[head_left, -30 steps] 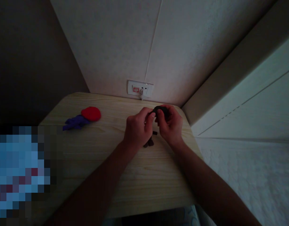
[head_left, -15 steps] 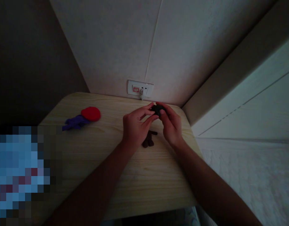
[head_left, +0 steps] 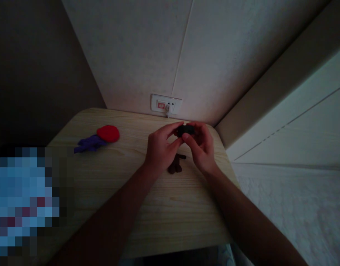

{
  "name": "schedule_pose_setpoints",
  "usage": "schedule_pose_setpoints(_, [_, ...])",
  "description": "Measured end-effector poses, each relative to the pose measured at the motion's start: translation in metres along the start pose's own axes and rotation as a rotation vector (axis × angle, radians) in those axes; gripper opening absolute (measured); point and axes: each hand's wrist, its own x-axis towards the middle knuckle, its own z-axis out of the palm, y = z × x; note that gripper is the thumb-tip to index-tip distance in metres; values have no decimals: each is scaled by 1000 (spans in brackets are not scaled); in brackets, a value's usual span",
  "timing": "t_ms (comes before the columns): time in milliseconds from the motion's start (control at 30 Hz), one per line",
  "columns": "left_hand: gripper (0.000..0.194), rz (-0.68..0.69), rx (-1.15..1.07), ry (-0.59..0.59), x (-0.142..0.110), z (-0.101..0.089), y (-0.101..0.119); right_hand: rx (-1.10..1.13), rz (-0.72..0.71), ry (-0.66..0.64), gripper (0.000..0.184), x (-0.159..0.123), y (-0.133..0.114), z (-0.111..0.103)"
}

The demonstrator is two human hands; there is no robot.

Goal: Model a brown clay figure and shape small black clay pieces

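Between my fingers is a dark lump of modelling clay (head_left: pixel 185 130), held above the far part of the table. My left hand (head_left: pixel 162 147) grips its left side with thumb and fingertips. Fingers of my right hand (head_left: pixel 201 147) curl round its right side, and the thumb presses on its near edge. Below the hands, a small brown clay figure (head_left: pixel 175 166) with stubby parts lies on the wood; my left hand hides some of it.
On the light wooden table (head_left: pixel 125 181), a flat red clay disc (head_left: pixel 108 133) touches a purple clay piece (head_left: pixel 90 143) at the left. A wall socket (head_left: pixel 166 105) with a plug sits behind the table. A blurred-out blue patch (head_left: pixel 20 199) covers the lower left.
My right thumb has shifted left and down along the dark clay, and its fingers have curled more. The clay looks turned, with more of its upper side showing. Things on the table stay put.
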Motion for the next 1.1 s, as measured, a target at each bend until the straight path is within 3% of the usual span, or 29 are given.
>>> schedule_pose_setpoints(267, [34, 67, 84, 123, -2, -2, 1, -39, -23, -39, 34, 6, 0, -6])
schedule_pose_setpoints(533, [19, 68, 130, 134, -2, -1, 4, 22, -19, 5, 30, 6, 0, -6])
schedule_pose_setpoints(933, [14, -92, -86, 224, 2, 5, 8, -61, -109, 15, 24, 5, 5, -2])
schedule_pose_setpoints(1100, [11, -168, -200, 207, 3, 8, 11, -91, -54, 69, 19, 5, 4, -1])
